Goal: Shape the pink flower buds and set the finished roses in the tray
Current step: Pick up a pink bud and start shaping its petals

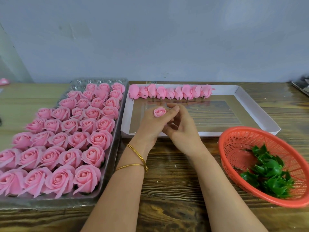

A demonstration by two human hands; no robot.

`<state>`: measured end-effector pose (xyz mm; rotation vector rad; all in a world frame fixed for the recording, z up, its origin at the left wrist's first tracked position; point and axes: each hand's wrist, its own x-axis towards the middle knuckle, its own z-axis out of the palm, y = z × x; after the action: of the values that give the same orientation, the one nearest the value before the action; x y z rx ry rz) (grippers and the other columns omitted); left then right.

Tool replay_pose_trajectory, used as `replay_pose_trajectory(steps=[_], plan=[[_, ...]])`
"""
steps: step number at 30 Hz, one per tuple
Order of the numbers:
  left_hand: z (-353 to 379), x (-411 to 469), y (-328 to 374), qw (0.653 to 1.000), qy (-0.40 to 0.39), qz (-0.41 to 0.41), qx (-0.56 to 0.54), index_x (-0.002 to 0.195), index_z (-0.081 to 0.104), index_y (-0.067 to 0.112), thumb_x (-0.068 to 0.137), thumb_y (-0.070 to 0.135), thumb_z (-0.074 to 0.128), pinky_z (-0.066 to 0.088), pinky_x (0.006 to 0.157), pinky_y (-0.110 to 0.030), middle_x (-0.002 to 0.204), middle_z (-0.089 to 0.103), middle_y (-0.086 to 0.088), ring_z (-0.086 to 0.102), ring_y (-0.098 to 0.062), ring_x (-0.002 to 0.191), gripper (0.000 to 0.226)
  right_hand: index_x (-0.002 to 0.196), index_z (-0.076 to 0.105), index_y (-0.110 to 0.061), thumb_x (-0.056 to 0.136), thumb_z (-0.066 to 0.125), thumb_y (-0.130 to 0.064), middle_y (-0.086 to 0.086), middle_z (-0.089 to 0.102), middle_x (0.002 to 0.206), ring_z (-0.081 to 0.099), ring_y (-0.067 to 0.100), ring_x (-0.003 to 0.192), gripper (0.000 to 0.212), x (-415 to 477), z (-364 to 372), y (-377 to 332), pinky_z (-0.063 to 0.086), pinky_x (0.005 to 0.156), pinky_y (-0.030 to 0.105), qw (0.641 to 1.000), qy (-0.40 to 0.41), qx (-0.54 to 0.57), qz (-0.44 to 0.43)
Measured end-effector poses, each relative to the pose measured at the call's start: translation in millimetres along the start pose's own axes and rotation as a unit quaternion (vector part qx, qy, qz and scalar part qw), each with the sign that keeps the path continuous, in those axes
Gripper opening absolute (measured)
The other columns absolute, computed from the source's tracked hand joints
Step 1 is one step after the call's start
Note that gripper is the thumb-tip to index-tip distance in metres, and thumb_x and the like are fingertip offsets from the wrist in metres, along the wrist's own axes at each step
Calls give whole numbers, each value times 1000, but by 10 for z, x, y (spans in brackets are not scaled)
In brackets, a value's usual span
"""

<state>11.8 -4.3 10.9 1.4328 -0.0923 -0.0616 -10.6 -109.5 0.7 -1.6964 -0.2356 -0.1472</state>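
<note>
A small pink bud [159, 112] stands upright in my left hand [153, 122], whose fingers curl round its base. My right hand [180, 123] lies against the left one, fingertips touching the bud's right side. Both hands hover over the near edge of a white box lid [240, 96]. Along the lid's far side lies a row of several unshaped pink buds [170, 92] with short stems. To the left, a clear plastic tray [115, 148] holds several rows of finished pink roses [73, 139].
A red plastic basket [234, 136] with several green leaf calyxes [269, 174] sits at the right on the wooden table [168, 181]. A grey wall rises behind. A dark object pokes in at the far right edge.
</note>
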Motion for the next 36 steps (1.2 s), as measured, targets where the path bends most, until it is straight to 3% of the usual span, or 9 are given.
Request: replay_pose_trajectory(steps=[6,11,14,16,18,21,24,31,36], plan=[[22,-16,28,1000,11,20,-19,67,66,11,87,19,70,49,53,-20,64,54,-9,59,-11,58,23,124,52,-8,87,61,10,9,66,114,64,16,109,42,-7,6,-20,51,93,24,1000,-31,2,-7],[33,0,14,999,19,13,23,46,54,23,88,45,64,53,76,-39,71,57,-18,61,-27,74,48,117,55,-13,79,66,9,7,67,97,65,14,94,45,4,12,-1,50,79,21,1000,-6,5,-5],[63,-8,28,999,28,-15,29,44,49,23,83,60,59,56,82,-40,79,61,-23,68,-27,86,55,114,54,-20,75,73,5,0,65,95,65,17,94,50,-3,15,11,53,79,26,1000,4,-14,-13],[67,-15,24,999,19,-10,25,49,57,24,84,54,62,58,76,-34,71,63,-14,69,-19,80,46,114,54,-19,75,74,4,0,65,97,65,17,93,50,-6,16,13,55,81,30,999,12,-23,-22],[62,-38,34,1000,0,6,8,71,71,20,85,35,70,58,69,-29,73,69,-6,70,-16,78,21,113,53,-25,77,74,4,-1,66,103,65,15,95,51,-5,15,14,57,84,36,999,18,-32,-28],[38,-48,35,1000,-6,3,6,89,71,5,82,19,74,60,78,-37,87,72,-13,71,-22,88,16,111,49,-34,78,74,2,-5,66,111,65,9,102,54,-8,7,9,56,90,35,999,16,-29,-21],[15,-43,42,1000,-7,2,16,88,71,6,82,19,74,58,82,-40,88,71,-16,70,-25,90,14,122,49,-22,81,72,2,-1,66,115,64,8,107,53,-9,-11,15,54,93,33,1000,1,-18,-5],[-7,-3,8,1000,-6,22,21,64,64,12,84,19,73,52,60,-21,64,64,3,64,-9,68,23,126,52,-7,86,62,10,7,66,116,63,14,110,44,-21,-16,-39,52,98,35,1000,-29,7,5],[43,-4,-7,999,30,14,-23,70,70,15,87,24,71,53,59,-25,73,63,-11,64,-13,66,20,118,56,-5,80,63,14,11,68,110,66,24,102,43,-4,-1,-32,54,87,27,1000,-9,19,0]])
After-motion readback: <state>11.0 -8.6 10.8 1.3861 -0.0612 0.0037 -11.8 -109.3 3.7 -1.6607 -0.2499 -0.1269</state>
